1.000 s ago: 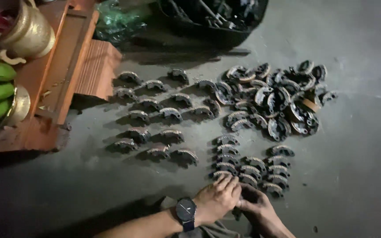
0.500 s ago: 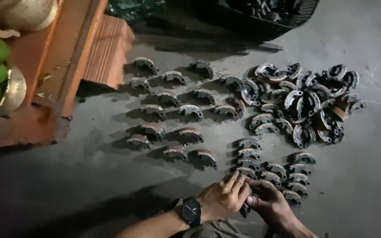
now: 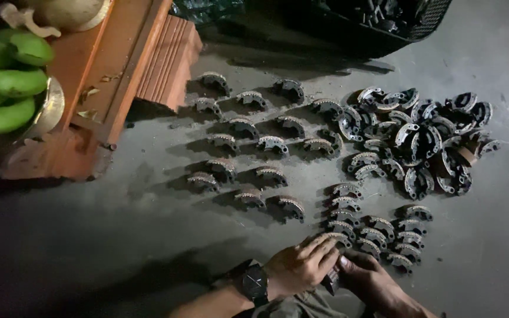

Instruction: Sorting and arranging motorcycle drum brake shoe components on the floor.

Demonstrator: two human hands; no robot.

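Hands are meeting at the frame's bottom edge, left hand (image 3: pixel 301 266) and right hand (image 3: pixel 367 277) together pinching what seems a small dark curved part (image 3: pixel 330 281), the tight column of arc-shaped metal pieces (image 3: pixel 349 227) lying just beyond the fingertips on the floor (image 3: pixel 119 235), nearer the right.

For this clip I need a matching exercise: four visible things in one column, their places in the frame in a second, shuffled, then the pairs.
Things:
1. green bananas
2. loose heap of curved metal parts
3. black basket
4. wristwatch

Places:
A. top edge, right of centre
B. far left, beside the orange stand
C. bottom centre, on the left hand side
D. right of centre, on the grey floor

Pairs: 1-B, 2-D, 3-A, 4-C
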